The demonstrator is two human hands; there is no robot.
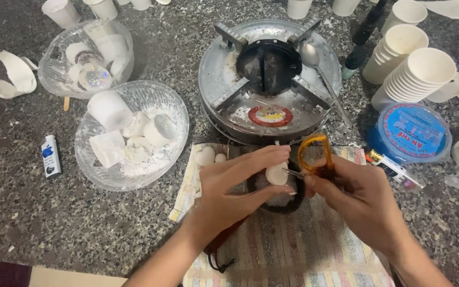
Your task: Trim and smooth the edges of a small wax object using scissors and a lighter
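- White wax piece (277, 174): pinched in left hand (235, 186) fingers over a dark bowl (277, 204); looks light, brittle, crumbly; best held by its sides.
- Orange-handled scissors (314, 157): gripped by right hand (359, 194), tips at the piece.
- Beyond the fingers: metal stove (269, 79); striped cloth (293, 250) beneath on the worktop (27, 212).

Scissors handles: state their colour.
Orange, on the scissors in the right hand; head view.
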